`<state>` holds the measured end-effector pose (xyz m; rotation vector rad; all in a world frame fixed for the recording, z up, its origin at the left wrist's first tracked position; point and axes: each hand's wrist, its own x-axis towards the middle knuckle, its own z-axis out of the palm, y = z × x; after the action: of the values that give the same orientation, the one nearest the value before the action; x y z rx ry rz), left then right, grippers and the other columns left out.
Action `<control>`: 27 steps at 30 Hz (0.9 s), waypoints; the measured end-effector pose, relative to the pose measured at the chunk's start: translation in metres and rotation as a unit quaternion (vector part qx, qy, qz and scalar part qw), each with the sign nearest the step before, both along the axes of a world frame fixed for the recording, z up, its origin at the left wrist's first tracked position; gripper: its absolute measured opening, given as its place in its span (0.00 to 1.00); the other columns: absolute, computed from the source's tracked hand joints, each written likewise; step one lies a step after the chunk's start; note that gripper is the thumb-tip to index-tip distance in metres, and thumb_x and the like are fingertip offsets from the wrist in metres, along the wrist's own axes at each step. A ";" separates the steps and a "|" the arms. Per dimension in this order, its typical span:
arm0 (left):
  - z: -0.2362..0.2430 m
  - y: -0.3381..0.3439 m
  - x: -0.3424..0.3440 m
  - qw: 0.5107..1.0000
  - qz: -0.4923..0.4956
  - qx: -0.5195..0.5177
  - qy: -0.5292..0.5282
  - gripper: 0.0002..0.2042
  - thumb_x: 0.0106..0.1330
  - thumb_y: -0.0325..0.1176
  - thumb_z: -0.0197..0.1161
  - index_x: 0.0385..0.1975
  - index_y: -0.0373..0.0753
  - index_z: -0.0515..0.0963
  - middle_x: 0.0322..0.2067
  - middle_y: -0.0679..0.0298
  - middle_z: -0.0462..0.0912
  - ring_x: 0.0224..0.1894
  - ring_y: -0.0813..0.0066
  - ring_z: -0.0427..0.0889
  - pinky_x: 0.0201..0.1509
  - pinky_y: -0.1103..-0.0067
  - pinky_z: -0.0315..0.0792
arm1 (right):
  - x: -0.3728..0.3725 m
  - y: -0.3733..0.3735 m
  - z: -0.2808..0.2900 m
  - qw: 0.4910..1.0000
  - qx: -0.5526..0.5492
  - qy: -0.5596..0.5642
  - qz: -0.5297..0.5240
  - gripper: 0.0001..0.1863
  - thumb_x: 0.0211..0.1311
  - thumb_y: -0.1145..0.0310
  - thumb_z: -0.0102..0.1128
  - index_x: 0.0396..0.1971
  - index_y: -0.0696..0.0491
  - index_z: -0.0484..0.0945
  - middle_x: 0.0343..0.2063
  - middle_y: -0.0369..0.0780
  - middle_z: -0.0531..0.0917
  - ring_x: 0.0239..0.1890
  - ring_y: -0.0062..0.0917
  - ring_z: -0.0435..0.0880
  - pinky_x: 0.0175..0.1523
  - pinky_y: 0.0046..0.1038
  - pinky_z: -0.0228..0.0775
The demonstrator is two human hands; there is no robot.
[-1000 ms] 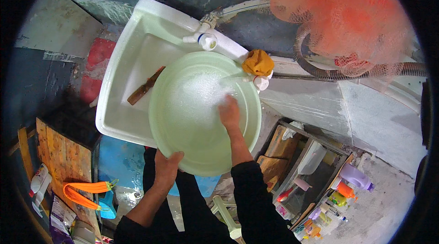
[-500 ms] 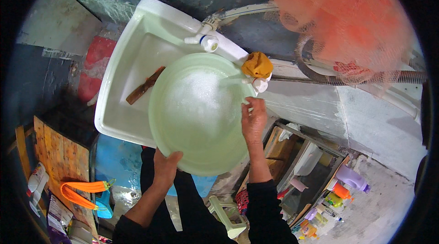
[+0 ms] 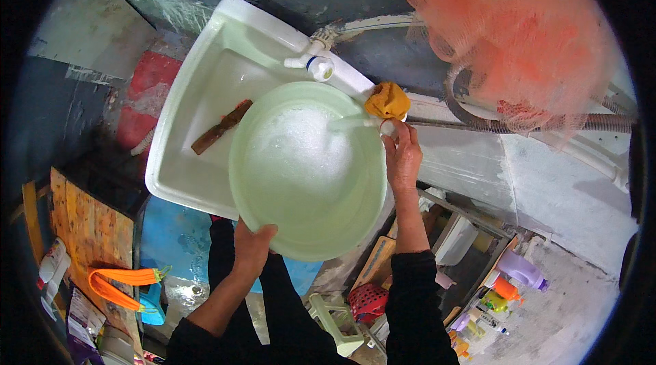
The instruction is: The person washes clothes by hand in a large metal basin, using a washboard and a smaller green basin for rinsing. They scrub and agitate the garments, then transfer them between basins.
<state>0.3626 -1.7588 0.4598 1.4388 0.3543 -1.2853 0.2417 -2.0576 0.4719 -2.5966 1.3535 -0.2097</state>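
A pale green round basin (image 3: 307,204) with water and white froth overlaps the right part of a white sink (image 3: 164,153). My left hand (image 3: 253,249) grips its near left rim, thumb on top. My right hand (image 3: 403,153) has its fingers on the white knob (image 3: 388,128) of a tap at the basin's right rim, where water runs in. A mustard cloth (image 3: 387,98) sits just above that tap. Another white tap (image 3: 319,66) is at the sink's back edge. A brown bar (image 3: 220,129) lies in the sink, left of the basin.
A wooden board (image 3: 92,232) with orange gloves (image 3: 116,281) is at lower left, beside a blue mat (image 3: 164,235). A low shelf with bottles (image 3: 516,269) and a pale green stool (image 3: 335,324) are lower right. Orange netting (image 3: 506,30) hangs upper right near a grey hose (image 3: 465,112).
My right hand has moved from over the water up and right to the tap knob. My left hand still holds the rim. The basin and sink appear shifted slightly right in view.
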 end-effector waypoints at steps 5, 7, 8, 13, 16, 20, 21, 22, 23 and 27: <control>-0.003 0.001 0.000 1.000 0.003 -0.016 0.007 0.23 0.51 0.23 0.56 0.50 0.34 0.65 0.33 0.61 0.76 0.25 0.76 0.77 0.18 0.84 0.72 | 0.003 -0.002 -0.002 1.000 -0.002 0.023 -0.004 0.21 0.51 0.72 0.64 0.47 0.49 0.71 0.35 0.44 0.75 0.32 0.40 0.79 0.35 0.37 0.74; 0.000 0.000 0.002 1.000 -0.004 -0.018 0.012 0.24 0.50 0.23 0.56 0.51 0.34 0.65 0.33 0.61 0.76 0.24 0.76 0.77 0.18 0.83 0.72 | 0.003 -0.003 -0.001 1.000 0.000 0.019 -0.008 0.21 0.51 0.72 0.64 0.47 0.50 0.71 0.34 0.44 0.75 0.31 0.40 0.79 0.35 0.37 0.73; 0.002 -0.001 0.003 1.000 -0.007 -0.020 0.015 0.24 0.50 0.23 0.56 0.51 0.34 0.65 0.33 0.61 0.76 0.24 0.76 0.77 0.18 0.83 0.72 | 0.003 -0.003 0.000 1.000 -0.002 0.013 -0.006 0.22 0.50 0.72 0.64 0.47 0.50 0.71 0.34 0.44 0.75 0.30 0.40 0.78 0.35 0.37 0.73; -0.004 -0.007 0.002 1.000 0.006 0.000 0.000 0.25 0.50 0.23 0.56 0.52 0.34 0.64 0.33 0.61 0.76 0.23 0.75 0.78 0.17 0.82 0.72 | 0.000 -0.002 0.004 0.999 0.038 -0.004 0.007 0.24 0.48 0.74 0.65 0.48 0.51 0.71 0.34 0.44 0.75 0.31 0.40 0.79 0.34 0.36 0.74; -0.006 -0.008 0.002 1.000 0.014 -0.003 0.009 0.26 0.49 0.22 0.56 0.52 0.34 0.64 0.33 0.60 0.77 0.24 0.75 0.78 0.16 0.82 0.72 | -0.005 -0.004 0.000 0.999 0.018 0.024 0.027 0.26 0.47 0.74 0.65 0.49 0.52 0.69 0.35 0.45 0.75 0.32 0.40 0.79 0.35 0.37 0.74; -0.003 -0.009 0.005 1.000 0.017 0.012 0.016 0.26 0.49 0.21 0.55 0.53 0.33 0.64 0.37 0.60 0.77 0.32 0.72 0.79 0.27 0.80 0.76 | -0.002 -0.004 -0.003 0.998 -0.001 0.067 0.012 0.27 0.49 0.71 0.65 0.51 0.53 0.66 0.36 0.47 0.75 0.34 0.42 0.80 0.35 0.39 0.73; -0.005 -0.008 0.003 1.000 0.030 -0.006 0.006 0.26 0.49 0.20 0.55 0.53 0.33 0.64 0.39 0.59 0.76 0.35 0.72 0.79 0.33 0.79 0.75 | -0.001 -0.004 -0.003 0.997 -0.001 0.072 0.004 0.27 0.50 0.70 0.65 0.51 0.53 0.65 0.37 0.47 0.75 0.34 0.43 0.79 0.35 0.40 0.73; -0.010 -0.005 -0.001 0.999 0.044 -0.023 -0.005 0.26 0.49 0.20 0.54 0.53 0.32 0.64 0.40 0.59 0.76 0.38 0.71 0.78 0.38 0.78 0.74 | -0.001 -0.004 -0.005 0.998 -0.013 0.062 0.005 0.26 0.51 0.69 0.64 0.50 0.55 0.65 0.37 0.48 0.75 0.34 0.44 0.79 0.35 0.40 0.73; -0.013 -0.002 -0.005 0.997 0.057 -0.041 -0.016 0.26 0.49 0.19 0.54 0.53 0.32 0.64 0.42 0.59 0.76 0.41 0.70 0.77 0.44 0.77 0.73 | -0.003 -0.005 -0.010 0.998 -0.025 0.051 0.005 0.24 0.52 0.69 0.63 0.49 0.56 0.66 0.37 0.48 0.75 0.33 0.45 0.79 0.35 0.41 0.73; 0.000 0.006 -0.008 0.999 0.035 -0.015 0.001 0.27 0.48 0.18 0.53 0.53 0.32 0.64 0.45 0.59 0.75 0.47 0.68 0.74 0.53 0.76 0.67 | -0.003 -0.004 -0.020 0.999 -0.049 0.001 -0.010 0.20 0.56 0.65 0.61 0.43 0.61 0.67 0.33 0.50 0.76 0.33 0.47 0.78 0.36 0.43 0.71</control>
<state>0.3551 -1.7525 0.4594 1.3876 0.3827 -1.2308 0.2385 -2.0616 0.4519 -2.6650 1.4048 -0.2828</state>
